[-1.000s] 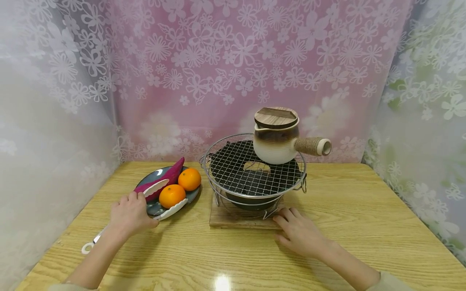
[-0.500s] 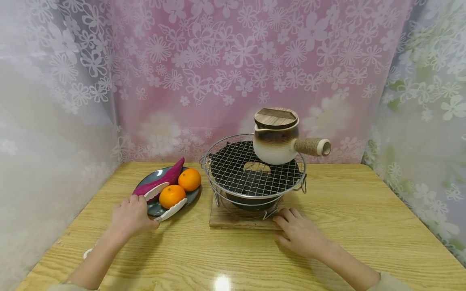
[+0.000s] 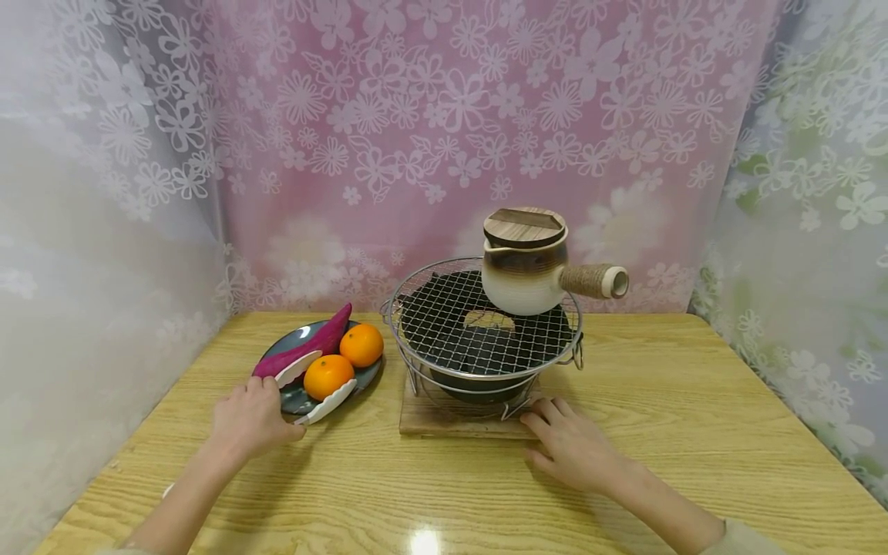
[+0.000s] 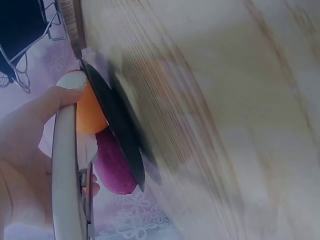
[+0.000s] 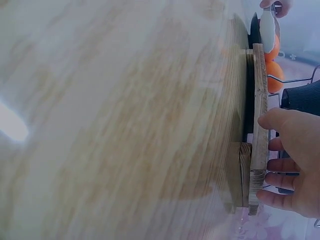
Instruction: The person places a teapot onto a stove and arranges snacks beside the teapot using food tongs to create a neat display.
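Note:
My left hand [image 3: 251,416] grips a pair of white-tipped tongs [image 3: 331,401], their arms spread either side of the front orange [image 3: 329,377]. I cannot tell whether the tips touch it. The thumb lies along one white arm in the left wrist view. That orange sits on a dark oval plate [image 3: 294,401] with a second orange [image 3: 361,344] and a purple sweet potato [image 3: 315,343]. My right hand [image 3: 572,445] rests its fingertips on the front right corner of the wooden board [image 3: 444,426] beneath the grill. In the right wrist view its fingers are spread along the board's edge.
On the board stands a round tabletop grill with a wire mesh [image 3: 444,331] over a black bowl. A lidded ceramic pot [image 3: 523,281] sits at the mesh's back right, its rope-wrapped handle [image 3: 586,281] jutting right. Floral curtains [image 3: 444,154] enclose the wooden table [image 3: 666,408].
The tongs' white end ring, seen behind the left forearm, has become mostly hidden. My left hand has shifted slightly. The right hand, fruit, grill and pot keep their places; the view tilts a little.

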`<action>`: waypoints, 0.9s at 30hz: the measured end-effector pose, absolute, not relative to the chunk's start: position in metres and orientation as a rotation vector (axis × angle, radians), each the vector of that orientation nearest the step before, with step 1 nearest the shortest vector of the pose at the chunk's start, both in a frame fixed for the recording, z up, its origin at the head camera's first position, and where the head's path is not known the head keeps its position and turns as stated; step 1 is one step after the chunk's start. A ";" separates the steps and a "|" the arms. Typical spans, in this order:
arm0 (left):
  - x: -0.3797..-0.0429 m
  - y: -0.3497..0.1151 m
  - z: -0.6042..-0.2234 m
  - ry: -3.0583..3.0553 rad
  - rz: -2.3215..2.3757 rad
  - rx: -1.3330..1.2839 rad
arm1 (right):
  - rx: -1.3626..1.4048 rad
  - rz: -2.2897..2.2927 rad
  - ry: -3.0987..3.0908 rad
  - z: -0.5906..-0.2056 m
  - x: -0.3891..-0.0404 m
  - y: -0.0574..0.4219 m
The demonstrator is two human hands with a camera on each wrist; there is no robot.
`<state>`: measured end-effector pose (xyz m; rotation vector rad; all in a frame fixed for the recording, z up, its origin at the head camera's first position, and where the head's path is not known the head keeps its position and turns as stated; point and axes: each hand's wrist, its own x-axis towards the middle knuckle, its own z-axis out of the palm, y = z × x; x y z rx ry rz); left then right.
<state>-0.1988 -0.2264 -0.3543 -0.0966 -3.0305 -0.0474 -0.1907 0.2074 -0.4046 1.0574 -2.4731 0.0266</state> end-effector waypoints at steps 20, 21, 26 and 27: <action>-0.191 -0.226 -0.355 -2.914 -0.094 -0.064 | 1.026 0.049 -2.537 -0.406 -0.191 0.209; -0.190 -0.225 -0.355 -2.896 -0.097 -0.065 | 1.027 0.050 -2.539 -0.406 -0.191 0.209; -0.189 -0.224 -0.355 -2.824 -0.102 -0.081 | 1.027 0.050 -2.545 -0.405 -0.191 0.209; -0.189 -0.224 -0.355 -2.812 -0.104 -0.084 | 1.028 0.051 -2.546 -0.405 -0.191 0.209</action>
